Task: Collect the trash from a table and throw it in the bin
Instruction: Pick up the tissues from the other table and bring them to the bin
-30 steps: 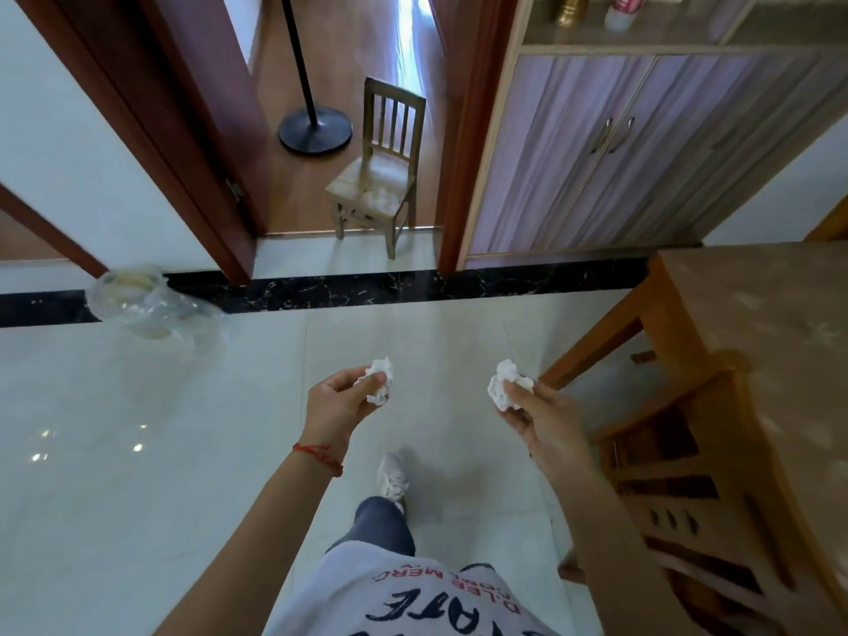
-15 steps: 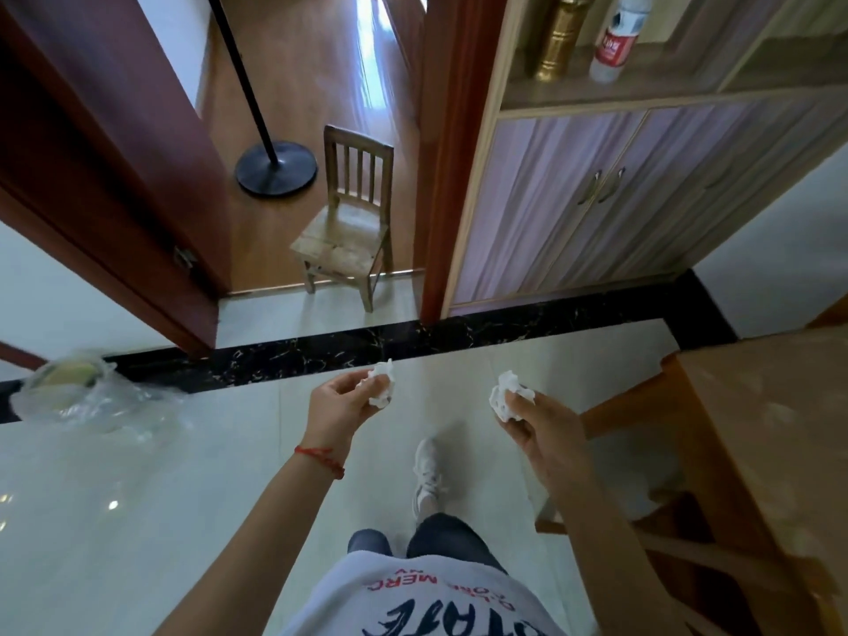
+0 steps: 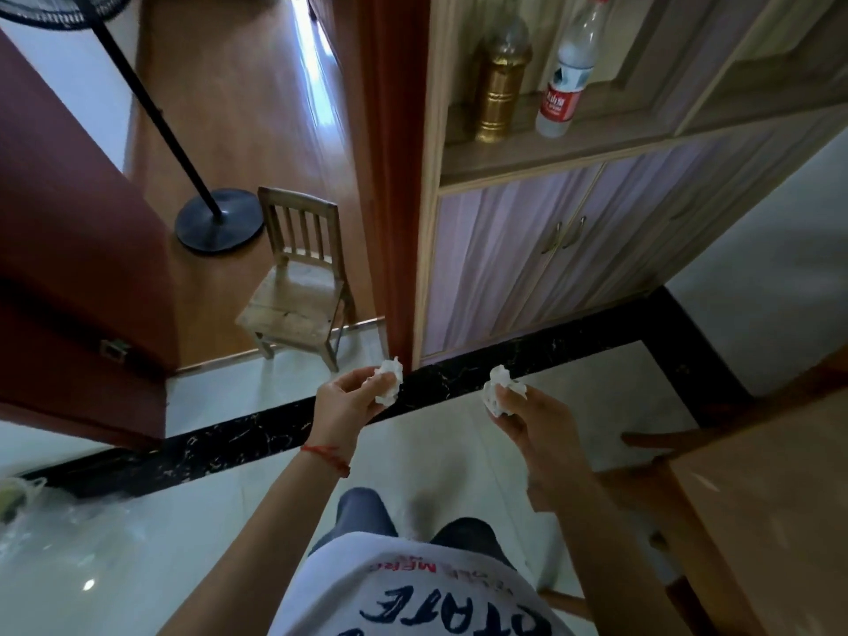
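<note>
White crumpled tissue wads, one pinched in my left hand (image 3: pixel 353 399) and one in my right hand (image 3: pixel 523 417), look feather-light and soft, so fingertip pinches should hold them.

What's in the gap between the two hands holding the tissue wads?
Nothing is held there. In the head view, only pale floor tile and the black marble strip show between the left hand and right hand.

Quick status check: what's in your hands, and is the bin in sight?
Left hand shut on crumpled tissue. Right hand shut on second tissue. No bin in view. Small wooden chair ahead.
</note>
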A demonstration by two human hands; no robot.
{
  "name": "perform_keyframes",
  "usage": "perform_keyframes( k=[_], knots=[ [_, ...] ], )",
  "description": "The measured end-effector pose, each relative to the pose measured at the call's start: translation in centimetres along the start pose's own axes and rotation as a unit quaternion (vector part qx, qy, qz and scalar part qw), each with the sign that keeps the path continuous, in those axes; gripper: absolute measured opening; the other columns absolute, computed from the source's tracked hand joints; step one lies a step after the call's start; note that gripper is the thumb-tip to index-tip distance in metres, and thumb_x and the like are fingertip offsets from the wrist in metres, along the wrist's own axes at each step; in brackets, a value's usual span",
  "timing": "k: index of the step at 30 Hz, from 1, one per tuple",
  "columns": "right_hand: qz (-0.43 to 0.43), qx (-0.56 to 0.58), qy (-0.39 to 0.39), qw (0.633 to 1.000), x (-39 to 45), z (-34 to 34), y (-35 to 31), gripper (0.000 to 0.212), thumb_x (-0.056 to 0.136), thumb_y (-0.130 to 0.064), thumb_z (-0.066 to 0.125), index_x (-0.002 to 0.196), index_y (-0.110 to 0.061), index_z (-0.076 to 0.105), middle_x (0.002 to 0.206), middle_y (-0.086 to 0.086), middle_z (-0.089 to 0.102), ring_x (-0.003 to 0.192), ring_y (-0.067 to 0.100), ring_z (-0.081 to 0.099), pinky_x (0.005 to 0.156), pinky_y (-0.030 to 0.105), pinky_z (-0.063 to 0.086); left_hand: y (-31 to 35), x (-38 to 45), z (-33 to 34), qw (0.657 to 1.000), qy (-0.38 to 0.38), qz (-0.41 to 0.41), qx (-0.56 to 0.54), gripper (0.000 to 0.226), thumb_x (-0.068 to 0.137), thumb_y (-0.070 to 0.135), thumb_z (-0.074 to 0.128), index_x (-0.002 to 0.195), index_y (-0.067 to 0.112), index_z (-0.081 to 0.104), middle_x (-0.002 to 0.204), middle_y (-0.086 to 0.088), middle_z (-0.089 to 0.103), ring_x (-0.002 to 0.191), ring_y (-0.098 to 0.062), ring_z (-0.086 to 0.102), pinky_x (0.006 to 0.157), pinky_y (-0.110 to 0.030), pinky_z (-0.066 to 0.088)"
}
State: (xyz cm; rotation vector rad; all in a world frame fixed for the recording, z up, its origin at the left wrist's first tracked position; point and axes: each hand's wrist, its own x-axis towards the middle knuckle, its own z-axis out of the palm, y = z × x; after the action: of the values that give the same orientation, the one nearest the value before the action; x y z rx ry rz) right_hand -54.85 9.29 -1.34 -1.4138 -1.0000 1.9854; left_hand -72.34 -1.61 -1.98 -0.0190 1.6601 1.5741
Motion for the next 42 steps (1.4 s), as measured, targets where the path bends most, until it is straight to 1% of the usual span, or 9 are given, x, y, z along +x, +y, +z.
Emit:
perform_keyframes(
  k=[6, 10, 16, 20, 25, 29, 32, 37, 42],
  knots=[
    [-0.005, 0.023, 0.048, 0.999, 3.7, 0.6, -2.2, 0.008, 0.084, -0.003, 0.063, 0.079, -0.001, 0.069, 0.072, 0.006, 0.070, 0.074, 0.015, 0.068, 0.071, 0.023, 0.056, 2.5, 4.8, 4.2, 0.996, -0.057, 0.000, 0.068, 0.016, 0.083, 0.000, 0.061, 0.098, -0.003, 0.062, 0.079, -0.009, 0.062, 0.055, -0.005, 0.061, 0.054, -0.011, 0.051],
    [-0.022, 0.056, 0.081, 0.995, 5.4, 1.1, -3.7, 0.012, 0.086, -0.002, 0.059, 0.079, -0.002, 0.068, 0.081, 0.010, 0.069, 0.086, 0.020, 0.067, 0.076, 0.023, 0.056, 4.2, 8.6, 7.2, 0.990, -0.100, -0.014, 0.098, 0.014, 0.083, 0.001, 0.062, 0.096, 0.000, 0.063, 0.088, -0.012, 0.064, 0.076, -0.018, 0.062, 0.059, -0.014, 0.054],
    [-0.049, 0.147, 0.180, 0.971, 7.0, 1.2, -5.5, 0.015, 0.086, 0.002, 0.056, 0.083, 0.017, 0.058, 0.104, 0.037, 0.052, 0.090, 0.037, 0.064, 0.074, 0.024, 0.057, 6.8, 12.6, 12.1, 0.962, -0.209, -0.023, 0.171, 0.010, 0.084, 0.001, 0.059, 0.091, 0.003, 0.065, 0.067, 0.002, 0.066, 0.064, -0.007, 0.062, 0.054, -0.011, 0.049],
    [-0.052, 0.219, 0.238, 0.945, 7.3, 0.8, -5.6, 0.008, 0.086, 0.002, 0.058, 0.088, 0.003, 0.064, 0.103, 0.024, 0.064, 0.089, 0.026, 0.065, 0.077, 0.028, 0.057, 7.5, 13.7, 15.2, 0.931, -0.281, -0.023, 0.233, 0.012, 0.083, 0.001, 0.060, 0.091, 0.004, 0.068, 0.079, -0.006, 0.066, 0.072, -0.013, 0.062, 0.057, -0.013, 0.051],
    [-0.059, 0.267, 0.320, 0.907, 6.4, 0.0, -5.5, 0.009, 0.085, 0.002, 0.059, 0.093, 0.006, 0.063, 0.098, 0.018, 0.065, 0.087, 0.024, 0.065, 0.063, 0.020, 0.057, 7.6, 13.6, 19.0, 0.892, -0.352, -0.004, 0.284, 0.014, 0.083, -0.002, 0.060, 0.095, -0.002, 0.065, 0.075, -0.007, 0.062, 0.050, 0.002, 0.061, 0.048, -0.008, 0.047],
    [-0.060, 0.266, 0.376, 0.885, 5.8, -0.7, -5.2, 0.020, 0.085, 0.000, 0.060, 0.102, 0.011, 0.060, 0.105, 0.023, 0.061, 0.085, 0.025, 0.063, 0.055, 0.017, 0.053, 7.2, 13.6, 21.6, 0.867, -0.401, -0.036, 0.293, 0.019, 0.082, -0.001, 0.061, 0.100, -0.005, 0.065, 0.079, -0.010, 0.064, 0.069, -0.014, 0.063, 0.057, -0.014, 0.053],
    [-0.068, 0.272, 0.400, 0.873, 5.6, -1.4, -5.2, 0.023, 0.085, 0.000, 0.060, 0.102, 0.015, 0.059, 0.092, 0.018, 0.060, 0.078, 0.021, 0.061, 0.056, 0.017, 0.054, 6.9, 13.7, 23.1, 0.852, -0.428, -0.057, 0.295, 0.013, 0.082, -0.001, 0.060, 0.093, -0.002, 0.066, 0.079, -0.009, 0.066, 0.071, -0.014, 0.064, 0.062, -0.016, 0.054],
    [-0.081, 0.277, 0.420, 0.860, 6.6, -3.0, -6.4, 0.012, 0.084, -0.002, 0.061, 0.092, 0.007, 0.063, 0.090, 0.018, 0.061, 0.078, 0.020, 0.062, 0.057, 0.016, 0.053, 6.5, 14.2, 26.4, 0.833, -0.457, -0.067, 0.305, 0.010, 0.083, 0.000, 0.060, 0.089, 0.003, 0.068, 0.083, -0.008, 0.067, 0.074, -0.013, 0.065, 0.066, -0.018, 0.054],
    [-0.076, 0.279, 0.432, 0.854, 9.6, -6.3, -9.0, 0.006, 0.083, -0.003, 0.062, 0.077, -0.003, 0.065, 0.082, 0.013, 0.063, 0.074, 0.018, 0.062, 0.056, 0.017, 0.053, 6.2, 15.0, 31.8, 0.832, -0.468, -0.075, 0.287, 0.015, 0.084, 0.000, 0.058, 0.077, 0.008, 0.068, 0.065, 0.004, 0.070, 0.061, -0.003, 0.065, 0.064, -0.016, 0.053]
  ],
)
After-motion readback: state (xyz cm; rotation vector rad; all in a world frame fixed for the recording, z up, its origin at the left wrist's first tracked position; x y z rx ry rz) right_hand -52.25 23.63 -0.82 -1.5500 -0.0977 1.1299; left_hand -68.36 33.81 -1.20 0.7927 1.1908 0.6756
